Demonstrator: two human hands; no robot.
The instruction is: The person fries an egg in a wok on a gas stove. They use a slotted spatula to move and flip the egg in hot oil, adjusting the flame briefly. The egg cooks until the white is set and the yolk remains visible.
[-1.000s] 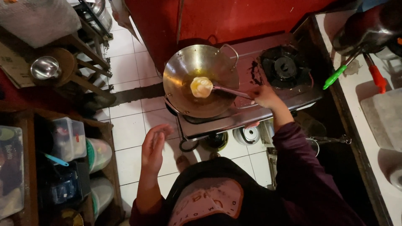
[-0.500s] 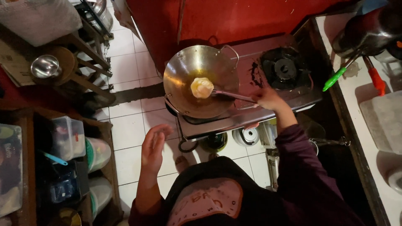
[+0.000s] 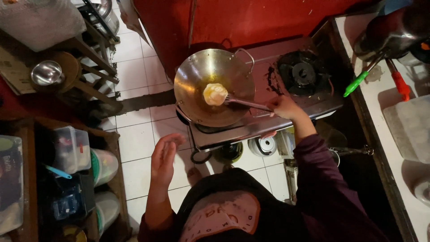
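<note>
Below, we turn a pale fried piece (image 3: pixel 215 94) in the wok (image 3: pixel 210 85).
Our right hand (image 3: pixel 283 107) grips the spatula (image 3: pixel 246 103) handle; left hand (image 3: pixel 164 157) hangs spread, empty. The piece looks soft, oily, likely fragile; lift from beneath.

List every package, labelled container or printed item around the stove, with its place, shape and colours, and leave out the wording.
Clear lidded box: left shelf, boxy, see-through, red-patterned contents.
Flat packet: far left edge, rectangular, pale wrap with dark print.
Blue packet: lower left shelf, crumpled, dark blue.
Cardboard sheet: upper left, flat, brown, faint print.
Shirt print: on the person's front, pale pink patch.
No signs or screens.
</note>
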